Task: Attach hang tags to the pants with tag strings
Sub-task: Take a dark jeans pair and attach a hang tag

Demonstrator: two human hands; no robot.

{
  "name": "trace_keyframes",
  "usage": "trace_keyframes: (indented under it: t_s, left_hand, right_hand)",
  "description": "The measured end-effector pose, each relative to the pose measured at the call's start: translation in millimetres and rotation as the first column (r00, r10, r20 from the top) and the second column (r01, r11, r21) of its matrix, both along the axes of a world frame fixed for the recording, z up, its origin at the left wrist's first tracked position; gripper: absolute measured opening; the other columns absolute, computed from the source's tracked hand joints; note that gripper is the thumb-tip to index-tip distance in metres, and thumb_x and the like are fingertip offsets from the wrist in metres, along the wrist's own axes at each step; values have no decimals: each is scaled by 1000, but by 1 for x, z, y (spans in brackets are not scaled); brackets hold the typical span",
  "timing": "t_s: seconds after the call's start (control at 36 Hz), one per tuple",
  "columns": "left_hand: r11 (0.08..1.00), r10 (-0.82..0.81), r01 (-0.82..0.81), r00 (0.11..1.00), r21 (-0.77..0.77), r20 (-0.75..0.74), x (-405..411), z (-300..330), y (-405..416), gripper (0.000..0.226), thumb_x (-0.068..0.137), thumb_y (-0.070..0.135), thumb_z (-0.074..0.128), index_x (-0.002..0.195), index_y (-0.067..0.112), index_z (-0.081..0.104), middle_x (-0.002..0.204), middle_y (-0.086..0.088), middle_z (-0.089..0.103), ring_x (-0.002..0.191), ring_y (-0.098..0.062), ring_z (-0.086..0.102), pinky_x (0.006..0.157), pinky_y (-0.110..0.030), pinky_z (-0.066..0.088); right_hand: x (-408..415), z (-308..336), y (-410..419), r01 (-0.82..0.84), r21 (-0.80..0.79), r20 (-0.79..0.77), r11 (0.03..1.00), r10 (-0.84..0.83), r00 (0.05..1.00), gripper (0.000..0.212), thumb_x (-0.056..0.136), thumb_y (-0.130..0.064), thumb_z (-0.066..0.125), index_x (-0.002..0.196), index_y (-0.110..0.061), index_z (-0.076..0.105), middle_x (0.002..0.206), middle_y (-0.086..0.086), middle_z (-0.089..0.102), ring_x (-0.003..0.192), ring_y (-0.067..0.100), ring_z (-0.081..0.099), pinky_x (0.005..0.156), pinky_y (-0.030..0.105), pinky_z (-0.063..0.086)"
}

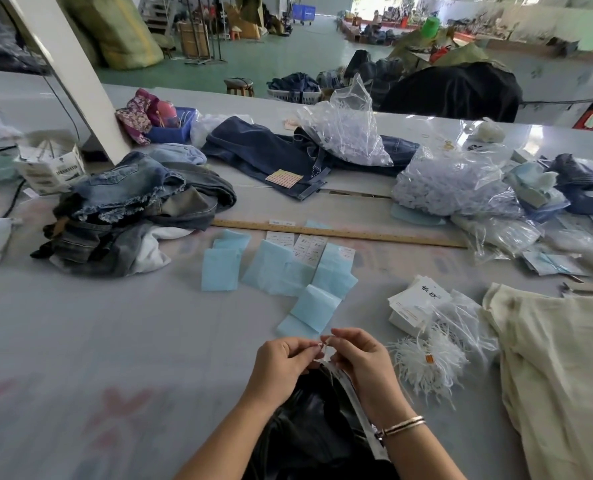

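Head view: left hand point(283, 358) and right hand point(361, 358) meet near table's point(80, 341) front edge, fingers of both pinching white tag string point(324, 344) between them. Black pants point(316, 427) lie bunched under wrists, white hang tag point(357, 410) resting on them beneath right wrist. Loose tag-string bundle point(426, 367) just right of right hand, hang-tag stack point(414, 304) behind it. Light blue paper pieces point(281, 268) beyond hands; wooden ruler point(357, 233) further back. Cream garment point(558, 368) at far right. Jeans pile point(132, 209) at left.
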State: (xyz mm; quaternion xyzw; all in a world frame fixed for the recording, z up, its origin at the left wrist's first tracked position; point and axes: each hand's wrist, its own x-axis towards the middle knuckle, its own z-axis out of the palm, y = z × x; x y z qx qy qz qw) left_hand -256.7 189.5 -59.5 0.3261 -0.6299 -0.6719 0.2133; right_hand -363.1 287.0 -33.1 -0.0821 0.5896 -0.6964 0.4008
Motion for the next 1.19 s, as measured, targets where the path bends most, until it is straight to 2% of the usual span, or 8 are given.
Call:
trace_keyframes:
  t_s: [0.25, 0.39, 0.56, 0.67, 0.78, 0.92, 1.11, 1.19]
  left_hand:
    - [993, -24, 32, 998, -110, 66, 2, -2, -3, 8, 81, 17, 76, 84, 24, 78, 78, 7, 76, 81, -9, 72, 80, -22, 56]
    - [995, -22, 31, 995, -97, 95, 1, -2, -1, 7, 79, 17, 78, 85, 21, 78, 77, 9, 75, 79, -5, 71, 77, -18, 53]
    - [992, 21, -5, 992, -125, 121, 0, -4, -1, 3, 79, 17, 78, 80, 20, 79, 74, 12, 74, 74, 3, 69, 70, -9, 48]
    - [992, 30, -13, 990, -125, 135, 0, -4, -1, 2, 79, 18, 78, 81, 18, 79, 73, 11, 74, 73, 2, 69, 70, -10, 48]
    - [990, 42, -20, 987, -142, 158, -2, -5, -1, 6, 77, 19, 79, 83, 16, 79, 73, 10, 75, 70, 3, 67, 69, -12, 48]
    - [991, 24, 2, 982, -136, 186, -5, -7, -3, 9, 76, 20, 81, 84, 16, 79, 74, 9, 75, 67, 4, 65, 68, -11, 46]
    - [966, -5, 67, 971, -249, 240, -5, -8, -6, 10, 80, 25, 77, 86, 18, 79, 79, 8, 75, 72, 6, 66, 69, -10, 47]
    - [951, 8, 71, 967, -301, 256, -4, -8, -6, 9, 80, 27, 76, 87, 22, 79, 82, 8, 75, 71, 10, 63, 67, -10, 46]
  right_hand:
    - [2, 3, -1, -27, -23, -23, 999, 27, 999, 17, 84, 13, 58, 79, -3, 56, 82, 21, 72, 58, 15, 63, 53, 18, 49]
    - [6, 7, -3, -26, -33, -55, 999, 24, 998, 19, 83, 16, 58, 76, -1, 55, 74, 19, 70, 54, 13, 62, 50, 18, 49]
    - [7, 7, -3, -33, -8, -139, 999, 32, 990, 20, 83, 16, 58, 75, -2, 56, 76, 17, 71, 58, 12, 62, 53, 18, 48]
    - [7, 2, -4, -48, 13, -183, 999, 49, 982, 21, 82, 15, 61, 72, -4, 57, 75, 16, 71, 56, 12, 60, 54, 17, 47]
    - [4, -5, -4, -61, 64, -272, 996, 76, 959, 21, 79, 14, 64, 71, -5, 59, 74, 16, 71, 55, 9, 61, 53, 16, 47]
    - [1, -13, -5, -59, 194, -464, 979, 144, 874, 20, 79, 8, 68, 71, -10, 64, 75, 7, 74, 63, 6, 67, 60, 16, 50]
    - [-3, -14, -8, -63, 320, -493, 945, 223, 841, 9, 80, -4, 71, 78, -12, 73, 72, -2, 74, 61, 4, 64, 65, 18, 53]
    - [-3, -14, -11, -73, 375, -514, 924, 272, 813, 9, 81, -10, 70, 77, -17, 74, 68, -6, 71, 60, -3, 61, 64, 12, 47]
